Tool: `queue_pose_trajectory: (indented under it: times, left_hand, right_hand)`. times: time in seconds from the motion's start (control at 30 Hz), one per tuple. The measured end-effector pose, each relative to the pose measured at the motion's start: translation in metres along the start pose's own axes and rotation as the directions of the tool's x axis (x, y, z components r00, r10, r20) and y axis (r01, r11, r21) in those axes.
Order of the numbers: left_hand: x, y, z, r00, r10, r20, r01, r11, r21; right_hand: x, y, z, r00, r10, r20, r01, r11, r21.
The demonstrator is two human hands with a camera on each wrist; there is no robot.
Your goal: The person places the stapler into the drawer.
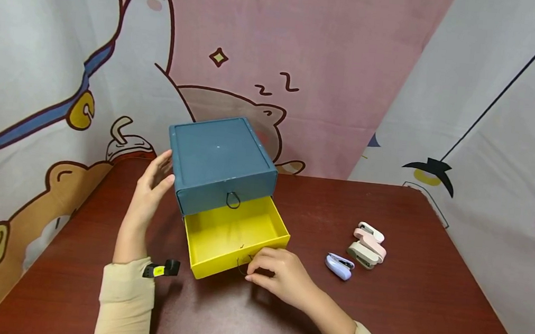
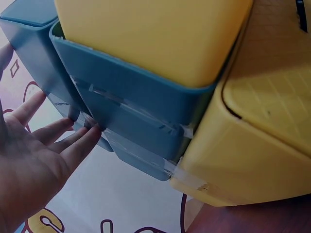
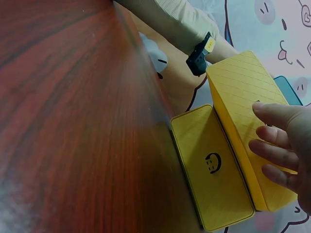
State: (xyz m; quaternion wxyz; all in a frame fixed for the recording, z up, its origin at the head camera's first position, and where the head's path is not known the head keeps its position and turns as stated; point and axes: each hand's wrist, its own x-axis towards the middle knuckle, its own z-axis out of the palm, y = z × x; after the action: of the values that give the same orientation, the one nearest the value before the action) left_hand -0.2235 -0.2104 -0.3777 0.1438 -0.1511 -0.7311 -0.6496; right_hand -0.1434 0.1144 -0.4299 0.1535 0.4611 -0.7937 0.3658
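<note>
A small desktop drawer unit has a blue top (image 1: 221, 155) and a blue upper drawer front with a dark loop pull (image 1: 233, 200). Below it, a yellow drawer (image 1: 238, 228) is pulled well out, its inside bare. My right hand (image 1: 282, 274) is at that drawer's front, thumb and fingertips pinching its dark loop pull (image 1: 240, 267). In the right wrist view the thumb and fingers (image 3: 279, 155) lie close against the yellow front. My left hand (image 1: 147, 199) rests with extended fingertips on the unit's blue left side (image 2: 131, 121), which has clear tape on it.
Another yellow drawer front (image 3: 212, 167) with a dark loop sits flush below the pulled-out one. To the right on the brown table (image 1: 419, 286) lie a blue mini stapler (image 1: 339, 267) and several pale ones (image 1: 368, 246) bunched together. A printed cloth (image 1: 328, 77) hangs behind.
</note>
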Motion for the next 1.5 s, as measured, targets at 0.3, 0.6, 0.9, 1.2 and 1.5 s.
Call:
queue_pose_trajectory:
  times: [0.3,0.6,0.9,1.2,1.5]
  left_hand:
    - [0.0,-0.001,0.0,1.0,0.0,-0.003,0.0,1.0,0.003]
    - [0.0,0.0,0.001,1.0,-0.005,-0.002,0.005,1.0,0.004]
    - [0.001,0.001,0.001,1.0,0.0,-0.008,0.0,1.0,0.006]
    - [0.001,-0.001,0.0,1.0,0.003,-0.012,-0.003,1.0,0.004]
    - [0.001,-0.001,0.0,1.0,0.013,-0.007,-0.013,1.0,-0.007]
  right_hand:
    - [-0.004,-0.004,-0.005,1.0,-0.02,0.016,0.021,1.0,-0.014]
    - [-0.017,0.005,-0.026,0.997,-0.046,-0.056,0.05,0.996,0.074]
    - [-0.05,0.03,-0.065,0.974,0.152,-0.166,-0.149,0.988,0.032]
    - [-0.088,0.056,-0.089,0.939,0.302,-0.163,-0.319,0.944,-0.089]
    - [-0.114,0.075,-0.099,0.893,0.442,-0.086,-0.449,0.888,-0.096]
